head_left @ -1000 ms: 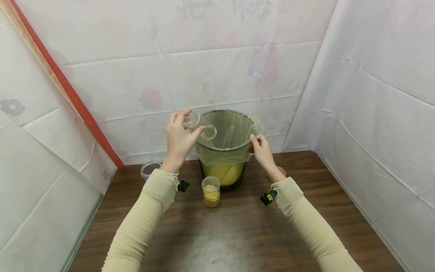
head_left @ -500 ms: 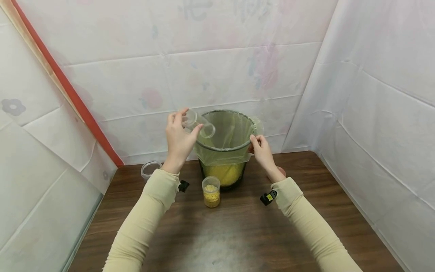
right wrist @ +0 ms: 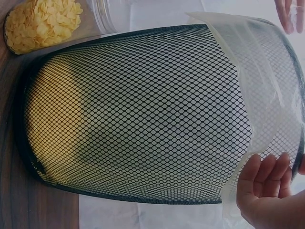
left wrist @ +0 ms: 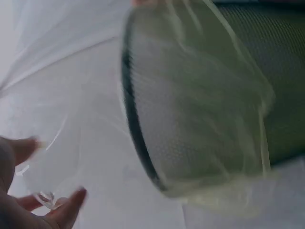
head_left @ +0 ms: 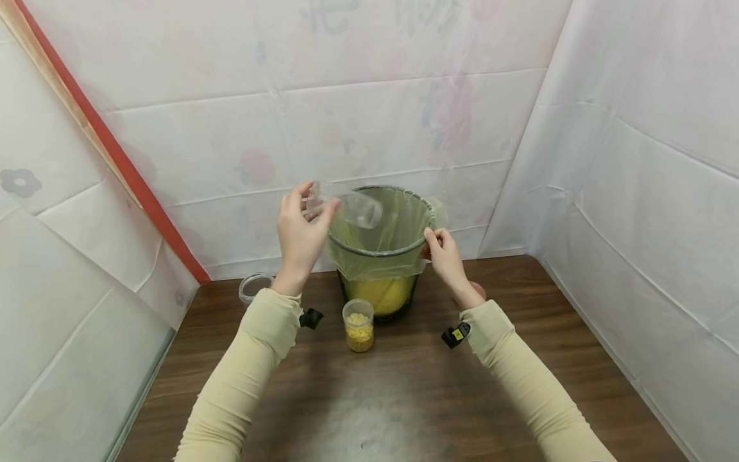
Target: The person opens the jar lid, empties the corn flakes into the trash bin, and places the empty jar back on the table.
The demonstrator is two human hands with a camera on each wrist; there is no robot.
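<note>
So the clear plastic jar (head_left: 362,210) is up in the left hand (head_left: 302,237), thumb and fingers curled round one end, the other end sticking out to the right over the left part of the bin's opening. It's tipped well over and kinda blurry, so I can't tell if it touches the rim. The right hand (head_left: 446,258) is across the opening from the jar, pinching the right edge of the mesh bin (right wrist: 157,114) along with its pale green liner (head_left: 375,266). Yellow shows through the mesh down low. Just in front of the bin, a second jar (head_left: 359,327) stands upright with yellow flakes in it, below and between both hands on the brown table (head_left: 369,398). A clear round thing (head_left: 256,287) sits off by the left wrist.
</note>
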